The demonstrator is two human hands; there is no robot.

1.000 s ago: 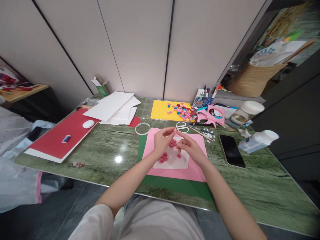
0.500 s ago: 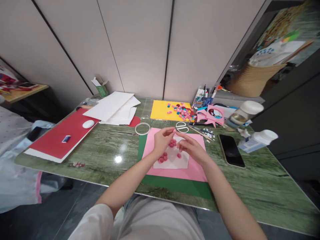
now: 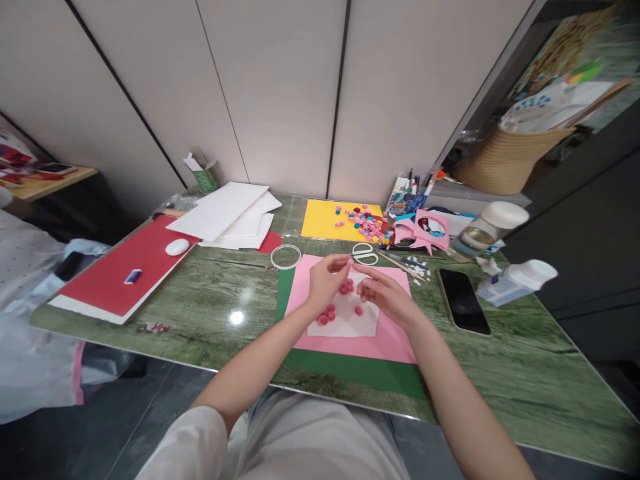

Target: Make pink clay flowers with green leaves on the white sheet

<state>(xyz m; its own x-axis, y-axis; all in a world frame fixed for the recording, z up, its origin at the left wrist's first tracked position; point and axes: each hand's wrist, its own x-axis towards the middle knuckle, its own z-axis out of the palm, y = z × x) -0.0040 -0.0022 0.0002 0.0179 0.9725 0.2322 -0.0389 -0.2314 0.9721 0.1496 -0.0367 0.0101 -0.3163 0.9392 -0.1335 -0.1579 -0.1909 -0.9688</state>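
My left hand (image 3: 325, 280) hovers over the pink sheet (image 3: 390, 340), thumb and fingertips pinched on something too small to name. My right hand (image 3: 383, 293) is beside it, fingers curled inward near the left fingertips. Between and below them lies a white paper square (image 3: 350, 323) with several small pink rolled pieces (image 3: 327, 315) on it. The pink sheet rests on a green sheet (image 3: 350, 370).
White scissors (image 3: 365, 252) and a tape ring (image 3: 285, 257) lie just beyond the hands. A yellow sheet (image 3: 320, 223) carries several coloured beads. A phone (image 3: 463, 301), glue bottles (image 3: 515, 280), a red board (image 3: 120, 267), white sheets (image 3: 225, 213) and a basket (image 3: 505, 163) surround the work.
My right hand has drawn slightly right, away from the left fingertips. Otherwise little has moved.
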